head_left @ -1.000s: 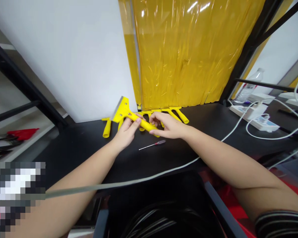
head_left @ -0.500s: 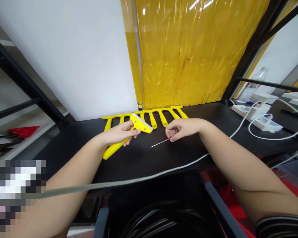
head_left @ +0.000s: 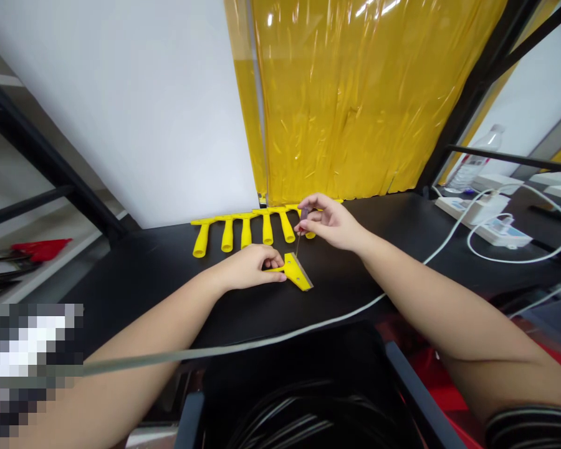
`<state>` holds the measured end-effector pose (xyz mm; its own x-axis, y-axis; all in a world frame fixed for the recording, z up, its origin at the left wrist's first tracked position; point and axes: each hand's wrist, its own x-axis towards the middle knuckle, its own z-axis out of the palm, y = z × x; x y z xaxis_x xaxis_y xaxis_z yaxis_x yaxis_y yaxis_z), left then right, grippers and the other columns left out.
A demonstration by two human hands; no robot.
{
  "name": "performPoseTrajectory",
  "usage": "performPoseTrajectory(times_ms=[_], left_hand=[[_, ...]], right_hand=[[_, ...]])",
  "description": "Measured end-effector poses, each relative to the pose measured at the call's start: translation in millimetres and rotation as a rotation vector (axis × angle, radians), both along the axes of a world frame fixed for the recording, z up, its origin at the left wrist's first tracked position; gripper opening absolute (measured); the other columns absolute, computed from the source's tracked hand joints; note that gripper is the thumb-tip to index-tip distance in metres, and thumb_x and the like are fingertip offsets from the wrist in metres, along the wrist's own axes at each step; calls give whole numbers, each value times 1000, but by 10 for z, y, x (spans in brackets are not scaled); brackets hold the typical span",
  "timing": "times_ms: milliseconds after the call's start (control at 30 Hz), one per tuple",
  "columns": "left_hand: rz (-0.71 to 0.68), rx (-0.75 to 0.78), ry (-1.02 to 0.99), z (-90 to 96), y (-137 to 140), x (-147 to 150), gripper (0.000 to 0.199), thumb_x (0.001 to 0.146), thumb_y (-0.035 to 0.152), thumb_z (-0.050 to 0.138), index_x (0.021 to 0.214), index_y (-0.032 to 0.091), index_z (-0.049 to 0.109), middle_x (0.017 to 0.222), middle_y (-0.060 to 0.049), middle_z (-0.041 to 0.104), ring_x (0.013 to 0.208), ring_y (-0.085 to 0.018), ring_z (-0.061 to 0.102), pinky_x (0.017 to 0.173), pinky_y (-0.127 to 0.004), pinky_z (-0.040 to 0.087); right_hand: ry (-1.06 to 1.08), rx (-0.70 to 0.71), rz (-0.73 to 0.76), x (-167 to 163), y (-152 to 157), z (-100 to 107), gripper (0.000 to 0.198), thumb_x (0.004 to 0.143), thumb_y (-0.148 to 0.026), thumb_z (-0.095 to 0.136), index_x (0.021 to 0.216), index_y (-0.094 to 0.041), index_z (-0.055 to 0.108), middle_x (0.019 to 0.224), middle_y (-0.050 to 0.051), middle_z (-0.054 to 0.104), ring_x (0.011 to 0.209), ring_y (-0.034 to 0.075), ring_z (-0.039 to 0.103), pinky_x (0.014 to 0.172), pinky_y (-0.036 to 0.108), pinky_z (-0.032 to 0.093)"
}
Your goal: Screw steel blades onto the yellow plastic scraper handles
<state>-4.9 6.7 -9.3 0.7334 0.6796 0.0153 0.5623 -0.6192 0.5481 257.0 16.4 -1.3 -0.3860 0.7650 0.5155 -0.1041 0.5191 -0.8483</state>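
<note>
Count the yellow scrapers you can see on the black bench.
7, perhaps more. Six stand in a row at the back wall, the rightmost partly behind the right hand. One scraper lies flat in front, under the left hand. The hand may hide others.

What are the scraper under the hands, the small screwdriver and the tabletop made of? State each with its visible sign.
Scraper: looks like moulded yellow plastic, uniform colour with a soft sheen; a pale strip along its wide edge is probably a metal blade.
Screwdriver: thin grey shaft, likely steel; the handle, pinched in the right hand, is mostly hidden.
Tabletop: matte black, smooth; rubber mat or laminate, cannot tell.
The left hand holds the scraper flat.
</note>
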Motion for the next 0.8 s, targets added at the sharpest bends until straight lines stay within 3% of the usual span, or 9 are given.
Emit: performPoseTrajectory(times_ms=[200,600,800], left_hand=[[-31,17,-42,-33,26,-15,42,85,58,77,103,20,73,90,-5,71,78,-19,62,69,-31,47],[-15,-33,-11,-34,23,-19,49,86,57,75,118,20,69,95,-4,68,79,-18,62,70,-31,47],[-25,-14,-116,-21,46,23,52,84,52,80,123,21,65,102,-5,66,85,-18,61,71,-30,49]], right_hand=[[-59,80,-31,-195,1,-115,41,88,-41,80,116,-28,52,110,3,59,84,16,71,79,36,65],[-92,89,-35,-212,38,-190,39,91,-41,77,116,-28,51,110,3,60,82,17,71,73,35,65],[-140,137,-64,-230,42,-212,36,92,-39,77,114,-26,51,96,-1,57,77,15,68,68,31,63]])
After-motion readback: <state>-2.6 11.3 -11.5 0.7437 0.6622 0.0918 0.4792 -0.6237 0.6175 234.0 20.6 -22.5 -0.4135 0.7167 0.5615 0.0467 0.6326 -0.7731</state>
